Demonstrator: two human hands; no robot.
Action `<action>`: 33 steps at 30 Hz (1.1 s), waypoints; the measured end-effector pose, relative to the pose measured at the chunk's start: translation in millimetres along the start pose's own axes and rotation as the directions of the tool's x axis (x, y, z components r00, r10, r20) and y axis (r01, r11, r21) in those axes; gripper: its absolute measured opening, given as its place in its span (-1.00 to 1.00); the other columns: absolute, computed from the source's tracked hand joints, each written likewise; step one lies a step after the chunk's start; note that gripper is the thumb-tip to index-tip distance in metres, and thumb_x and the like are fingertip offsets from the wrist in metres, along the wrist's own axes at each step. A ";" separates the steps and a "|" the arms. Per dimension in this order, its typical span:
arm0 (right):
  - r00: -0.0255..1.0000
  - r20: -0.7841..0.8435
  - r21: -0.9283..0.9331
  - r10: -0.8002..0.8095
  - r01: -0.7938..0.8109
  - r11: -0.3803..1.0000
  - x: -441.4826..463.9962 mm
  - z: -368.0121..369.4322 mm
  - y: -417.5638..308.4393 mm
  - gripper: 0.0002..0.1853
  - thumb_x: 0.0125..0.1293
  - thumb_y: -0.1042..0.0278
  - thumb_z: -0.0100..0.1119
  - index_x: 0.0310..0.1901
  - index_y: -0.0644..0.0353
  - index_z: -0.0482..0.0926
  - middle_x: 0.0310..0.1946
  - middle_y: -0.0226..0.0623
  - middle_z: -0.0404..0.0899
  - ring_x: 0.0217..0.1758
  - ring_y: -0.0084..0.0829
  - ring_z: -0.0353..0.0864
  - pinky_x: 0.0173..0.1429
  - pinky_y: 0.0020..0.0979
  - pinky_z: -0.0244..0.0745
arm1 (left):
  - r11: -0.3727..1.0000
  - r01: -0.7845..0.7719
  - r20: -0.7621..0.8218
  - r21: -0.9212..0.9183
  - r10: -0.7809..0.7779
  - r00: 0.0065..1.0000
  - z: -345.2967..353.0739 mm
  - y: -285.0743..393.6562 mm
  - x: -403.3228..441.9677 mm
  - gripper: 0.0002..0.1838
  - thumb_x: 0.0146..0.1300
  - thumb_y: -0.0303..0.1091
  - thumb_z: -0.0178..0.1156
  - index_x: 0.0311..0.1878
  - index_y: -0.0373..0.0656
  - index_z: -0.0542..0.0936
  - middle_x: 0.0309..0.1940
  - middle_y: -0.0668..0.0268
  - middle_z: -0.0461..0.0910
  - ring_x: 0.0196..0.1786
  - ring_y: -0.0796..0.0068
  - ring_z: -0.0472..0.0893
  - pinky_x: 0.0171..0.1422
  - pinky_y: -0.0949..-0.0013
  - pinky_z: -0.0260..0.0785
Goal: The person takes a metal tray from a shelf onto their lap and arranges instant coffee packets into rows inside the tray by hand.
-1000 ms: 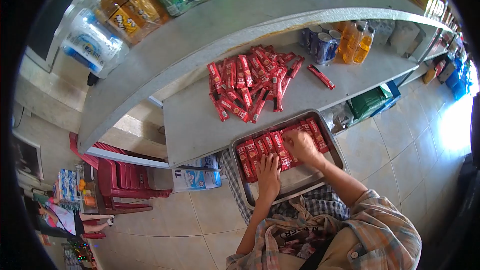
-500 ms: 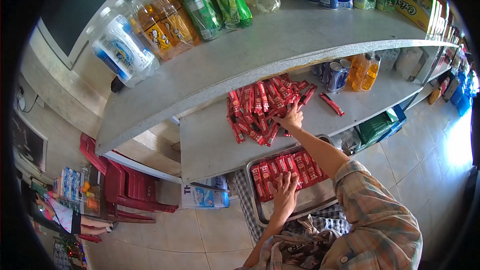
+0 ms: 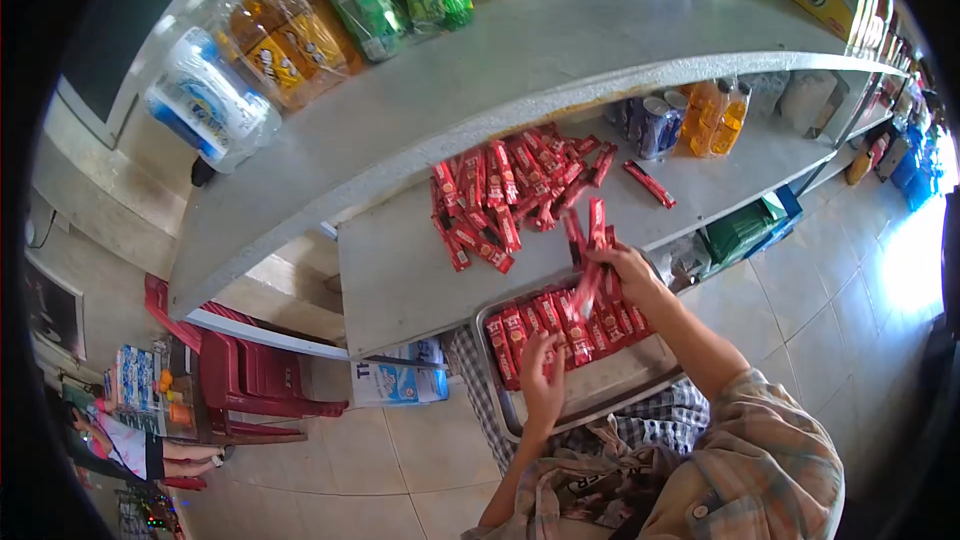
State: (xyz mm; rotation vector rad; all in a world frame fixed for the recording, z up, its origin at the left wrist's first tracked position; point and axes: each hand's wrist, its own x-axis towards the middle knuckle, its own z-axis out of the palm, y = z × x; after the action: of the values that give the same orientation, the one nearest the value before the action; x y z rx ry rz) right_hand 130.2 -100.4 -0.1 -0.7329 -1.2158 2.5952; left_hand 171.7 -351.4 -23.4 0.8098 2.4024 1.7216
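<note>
My right hand (image 3: pixel 628 273) is closed round a few red stick packets (image 3: pixel 597 225), held up above the far edge of a metal tray (image 3: pixel 487 365). Motion blurs some of these packets. Side by side in the tray lies a row of similar red packets (image 3: pixel 508 332). My left hand (image 3: pixel 543 388) hovers at the near side of that row, its fingers apart and nothing in them. Beyond the tray, a loose heap of red packets (image 3: pixel 480 185) covers part of the lower shelf (image 3: pixel 390 280). One single packet (image 3: pixel 650 185) lies off to the heap's right.
Over the heap juts a grey upper shelf (image 3: pixel 420 90) carrying wrapped bottles (image 3: pixel 215 105) and cans. Blue cans (image 3: pixel 655 128) and orange bottles (image 3: pixel 718 120) stand at the lower shelf's right. Red chairs (image 3: pixel 245 380) are at left, with a person (image 3: pixel 125 440) beyond.
My right hand has come back from the heap towards the tray, bringing several packets. My left hand has lifted off the row and moved slightly left. The camera view has shifted a little.
</note>
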 end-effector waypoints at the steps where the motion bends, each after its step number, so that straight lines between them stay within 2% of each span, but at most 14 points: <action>1: 0.995 0.048 0.108 0.082 -0.087 0.990 -42.6 9.4 -0.2 -0.61 -0.01 0.65 0.25 -0.07 0.18 0.61 -0.20 -0.25 0.61 -0.07 -0.35 0.61 0.08 -0.30 0.54 | 0.923 0.199 0.024 -0.329 -0.202 0.979 -2.1 -1.6 1.3 -0.59 0.31 -0.24 0.17 0.12 -0.29 0.47 0.15 0.10 0.44 0.27 0.25 0.39 0.32 0.22 0.23; 2: 0.988 0.094 -0.013 0.126 -0.126 0.992 -67.4 11.7 5.2 -0.54 0.03 0.61 0.26 0.05 0.18 0.51 -0.14 -0.25 0.59 -0.03 -0.36 0.58 0.11 -0.31 0.51 | 0.845 0.368 0.118 -0.389 -0.350 0.929 -11.5 18.6 6.5 -0.57 0.40 -0.16 0.05 0.15 -0.32 0.44 0.14 0.19 0.48 0.27 0.37 0.40 0.39 0.23 0.17; 3: 0.975 0.139 -0.140 0.170 -0.151 0.979 -92.3 13.9 10.7 -0.45 0.08 0.58 0.27 0.17 0.17 0.41 -0.09 -0.26 0.58 0.00 -0.38 0.56 0.15 -0.31 0.47 | 0.530 0.388 0.204 -0.754 -0.373 0.905 -3.9 10.6 4.8 -0.49 0.38 -0.06 0.05 0.23 -0.24 0.38 0.13 0.18 0.48 0.26 0.36 0.41 0.38 0.23 0.18; 4: 0.959 0.184 -0.264 0.213 -0.161 0.951 -117.2 16.2 16.3 -0.35 0.12 0.55 0.28 0.29 0.17 0.31 -0.04 -0.26 0.57 0.04 -0.40 0.54 0.19 -0.31 0.43 | 0.322 0.456 0.318 -0.830 -0.397 0.861 -6.1 13.9 3.2 -0.48 0.38 -0.06 0.04 0.25 -0.22 0.35 0.13 0.19 0.49 0.25 0.36 0.42 0.36 0.21 0.21; 5: 0.954 0.244 -0.308 0.173 -0.093 0.947 -135.0 19.8 27.0 -0.54 0.11 0.59 0.28 0.08 0.21 0.42 -0.23 -0.33 0.59 -0.12 -0.46 0.61 0.02 -0.45 0.52 | 0.101 0.502 0.429 -0.859 -0.394 0.813 -12.2 20.9 3.9 -0.47 0.39 -0.05 0.03 0.27 -0.21 0.32 0.14 0.20 0.49 0.24 0.37 0.43 0.34 0.20 0.24; 9: 0.944 0.301 -0.409 0.132 0.002 0.913 -169.4 23.3 59.4 -0.56 0.19 0.42 0.31 0.08 0.30 0.42 -0.18 -0.31 0.60 -0.16 -0.58 0.55 -0.05 -0.47 0.48 | 0.364 0.517 0.320 -0.775 -0.479 0.817 -8.6 48.8 -1.1 -0.52 0.40 -0.08 0.02 0.24 -0.19 0.36 0.09 0.23 0.51 0.12 0.38 0.52 0.21 0.22 0.37; 13: 0.969 0.239 -0.608 0.057 0.104 0.787 -174.5 19.9 42.8 -0.49 0.19 0.29 0.34 0.10 0.36 0.40 -0.19 -0.27 0.60 -0.18 -0.64 0.48 -0.07 -0.48 0.46 | 0.299 0.586 0.322 -0.753 -0.609 0.725 -16.9 75.7 -19.3 -0.68 0.40 -0.27 0.05 0.13 -0.21 0.43 -0.04 0.31 0.57 0.02 0.51 0.55 0.12 0.34 0.39; 14: 0.959 0.278 -0.671 0.053 0.154 0.726 -175.3 17.2 41.3 -0.35 0.18 0.09 0.32 0.15 0.38 0.34 -0.19 -0.03 0.61 -0.14 -0.32 0.61 -0.01 -0.29 0.47 | 0.271 0.639 0.382 -0.720 -0.613 0.691 -17.6 68.2 -28.8 -0.72 0.38 -0.34 0.08 0.11 -0.18 0.44 -0.07 0.35 0.57 0.00 0.56 0.54 0.08 0.37 0.39; 18: 0.923 0.349 -0.866 0.163 0.251 0.433 -189.1 23.3 40.0 -0.18 0.16 0.00 0.29 0.28 0.38 0.17 -0.11 0.21 0.54 0.00 0.04 0.56 0.03 -0.15 0.44 | 0.287 0.603 0.365 -0.744 -0.582 0.727 -11.9 64.8 -45.0 -0.70 0.31 -0.48 0.14 0.10 -0.17 0.43 -0.08 0.33 0.57 -0.02 0.52 0.56 0.04 0.38 0.42; 22: 0.872 0.474 -0.745 0.119 0.326 0.582 -187.1 16.0 33.8 -0.29 0.25 0.00 0.20 0.26 0.38 0.26 -0.05 0.18 0.54 0.03 -0.07 0.58 0.05 -0.27 0.46 | 0.317 0.631 0.434 -0.708 -0.510 0.743 -20.0 62.5 -44.8 -0.67 0.26 -0.56 0.15 0.09 -0.22 0.43 -0.11 0.30 0.58 -0.07 0.46 0.60 -0.03 0.38 0.51; 25: 0.947 0.277 -0.545 0.165 0.013 0.839 -181.6 7.5 38.4 -0.48 0.34 0.18 0.13 0.20 0.38 0.37 -0.18 0.02 0.61 -0.16 -0.38 0.61 -0.05 -0.40 0.48 | 0.379 0.599 0.390 -0.706 -0.498 0.775 -17.3 59.3 -46.6 -0.66 0.25 -0.57 0.15 0.09 -0.25 0.42 -0.10 0.27 0.59 -0.07 0.43 0.61 0.00 0.34 0.51; 26: 0.914 0.042 -0.638 0.403 -0.285 0.715 -184.8 23.4 0.7 -0.65 0.40 0.33 -0.01 0.13 0.36 0.47 -0.02 -0.06 0.58 -0.01 -0.40 0.58 0.09 -0.43 0.43 | 0.375 0.600 0.394 -0.707 -0.496 0.774 -17.3 56.4 -47.0 -0.66 0.25 -0.56 0.15 0.09 -0.24 0.42 -0.09 0.25 0.59 -0.07 0.41 0.61 0.00 0.32 0.51; 29: 0.917 0.232 -0.754 -0.325 0.381 0.536 -159.7 -14.7 38.1 -0.66 0.41 0.46 -0.13 0.14 0.31 0.47 0.08 -0.08 0.53 0.10 -0.41 0.51 0.15 -0.44 0.39 | 0.347 0.610 0.412 -0.712 -0.497 0.764 -17.6 54.6 -44.9 -0.67 0.25 -0.54 0.17 0.09 -0.24 0.43 -0.06 0.22 0.59 -0.05 0.37 0.61 0.01 0.28 0.51; 33: 0.998 -0.034 -0.414 -0.052 0.033 0.910 -128.6 2.9 18.9 -0.56 0.33 0.58 -0.14 0.26 0.31 0.34 0.17 -0.01 0.44 0.25 -0.34 0.42 0.24 -0.44 0.33 | 0.309 0.621 0.419 -0.721 -0.519 0.745 -18.7 60.4 -38.1 -0.64 0.27 -0.50 0.17 0.12 -0.23 0.41 -0.02 0.20 0.59 0.00 0.32 0.60 0.06 0.23 0.48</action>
State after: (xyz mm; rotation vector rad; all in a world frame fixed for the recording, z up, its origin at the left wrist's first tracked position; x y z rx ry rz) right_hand 240.3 -161.1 32.9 -0.8165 -1.7739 2.2918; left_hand 220.1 -371.0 28.8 -0.1294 1.1650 2.0111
